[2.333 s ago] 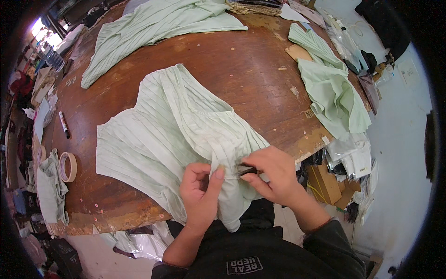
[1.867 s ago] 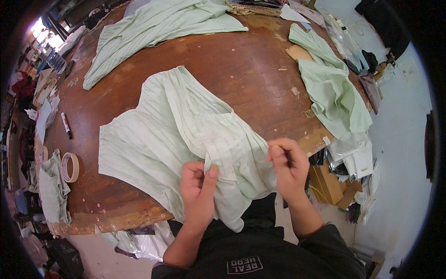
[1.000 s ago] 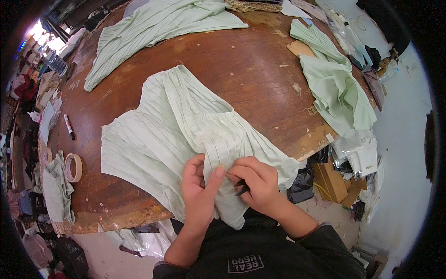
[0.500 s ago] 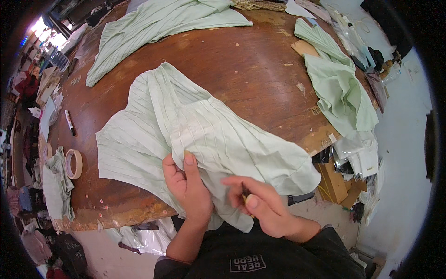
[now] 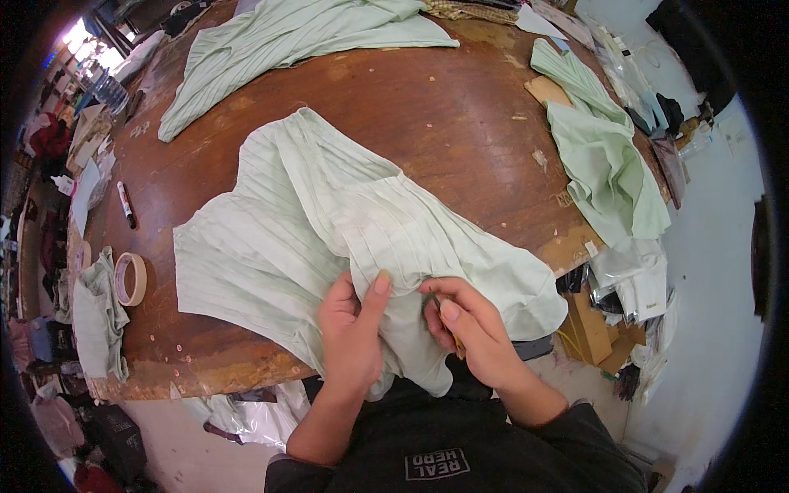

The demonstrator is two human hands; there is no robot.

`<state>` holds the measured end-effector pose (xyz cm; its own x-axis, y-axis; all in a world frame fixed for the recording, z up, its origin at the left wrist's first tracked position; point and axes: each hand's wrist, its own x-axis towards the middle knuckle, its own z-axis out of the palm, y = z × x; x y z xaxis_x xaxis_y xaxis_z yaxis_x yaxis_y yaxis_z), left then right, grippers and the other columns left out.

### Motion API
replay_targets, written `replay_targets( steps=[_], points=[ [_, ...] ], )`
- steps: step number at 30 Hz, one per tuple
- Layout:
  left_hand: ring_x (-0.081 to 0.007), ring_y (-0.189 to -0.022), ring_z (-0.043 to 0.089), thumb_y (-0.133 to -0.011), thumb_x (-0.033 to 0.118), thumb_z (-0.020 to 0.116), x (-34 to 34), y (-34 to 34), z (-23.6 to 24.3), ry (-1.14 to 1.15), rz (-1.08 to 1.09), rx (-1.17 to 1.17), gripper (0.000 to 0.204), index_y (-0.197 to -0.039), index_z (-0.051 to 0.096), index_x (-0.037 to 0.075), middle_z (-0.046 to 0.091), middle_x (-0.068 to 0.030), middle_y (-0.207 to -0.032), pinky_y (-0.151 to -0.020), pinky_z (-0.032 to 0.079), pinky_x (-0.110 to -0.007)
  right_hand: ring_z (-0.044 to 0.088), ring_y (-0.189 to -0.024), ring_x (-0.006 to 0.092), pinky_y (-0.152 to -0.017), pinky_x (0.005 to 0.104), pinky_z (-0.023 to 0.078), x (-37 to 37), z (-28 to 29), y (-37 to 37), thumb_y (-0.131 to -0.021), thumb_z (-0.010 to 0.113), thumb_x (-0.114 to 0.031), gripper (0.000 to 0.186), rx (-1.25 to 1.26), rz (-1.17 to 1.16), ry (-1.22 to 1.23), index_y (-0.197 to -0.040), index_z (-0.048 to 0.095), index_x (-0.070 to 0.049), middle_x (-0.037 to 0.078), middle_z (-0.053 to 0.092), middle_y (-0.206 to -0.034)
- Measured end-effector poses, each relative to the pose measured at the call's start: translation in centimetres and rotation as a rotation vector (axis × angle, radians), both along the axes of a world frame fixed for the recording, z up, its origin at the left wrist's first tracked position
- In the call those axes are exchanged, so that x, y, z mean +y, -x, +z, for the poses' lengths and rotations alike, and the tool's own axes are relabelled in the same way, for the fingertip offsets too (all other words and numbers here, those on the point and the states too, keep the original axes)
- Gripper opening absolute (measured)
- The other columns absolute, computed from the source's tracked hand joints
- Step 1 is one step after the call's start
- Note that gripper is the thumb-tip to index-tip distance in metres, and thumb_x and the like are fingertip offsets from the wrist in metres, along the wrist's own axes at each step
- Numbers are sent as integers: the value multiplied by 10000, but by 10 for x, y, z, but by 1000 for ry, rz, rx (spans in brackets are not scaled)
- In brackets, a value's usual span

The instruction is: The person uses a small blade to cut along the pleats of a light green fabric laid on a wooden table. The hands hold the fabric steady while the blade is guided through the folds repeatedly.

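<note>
A pale green pleated garment (image 5: 271,226) lies spread on the wooden table, its near part hanging over the front edge towards me. My left hand (image 5: 352,333) pinches the garment's edge between thumb and fingers. Close on its right, my right hand (image 5: 485,337) is closed around small thread snips (image 5: 459,348), mostly hidden in the palm, with a dark tip and a yellowish end showing. The right index fingertip touches the cloth beside the left thumb.
More green garments lie at the table's far side (image 5: 304,37) and right edge (image 5: 608,156). At left are a tape roll (image 5: 122,279), a marker (image 5: 126,205) and a folded grey-green cloth (image 5: 99,320). A cardboard box (image 5: 588,329) stands below the right edge.
My left hand has shifted right, with the held part of the garment. The right hand has come up to the cloth, its index fingertip now against it near the left thumb.
</note>
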<state>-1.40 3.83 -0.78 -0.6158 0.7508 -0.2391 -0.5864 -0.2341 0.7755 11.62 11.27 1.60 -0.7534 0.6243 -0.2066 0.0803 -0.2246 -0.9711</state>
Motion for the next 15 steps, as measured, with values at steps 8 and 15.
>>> replay_targets(
  steps=[8, 15],
  points=[
    [-72, -878, 569, -926, 85, 617, 2, -8, -4, -5, -12, -74, 181, -1066, 570, -19, 638, -49, -1011, -802, 449, -234, 513, -588, 111, -488, 227, 386, -8, -3, 0, -997, 466, -247, 292, 130, 10, 446, -1060, 559, 23, 106, 604, -830],
    [-64, -859, 559, -920, 71, 621, 5, -10, -2, -17, 14, -86, 147, -1032, 568, -8, 632, -42, -988, -784, 447, -228, 477, -548, 85, -439, 227, 363, -2, -4, -1, -1002, 467, -255, 285, 106, 3, 460, -1021, 566, 12, 60, 582, -775]
  ],
)
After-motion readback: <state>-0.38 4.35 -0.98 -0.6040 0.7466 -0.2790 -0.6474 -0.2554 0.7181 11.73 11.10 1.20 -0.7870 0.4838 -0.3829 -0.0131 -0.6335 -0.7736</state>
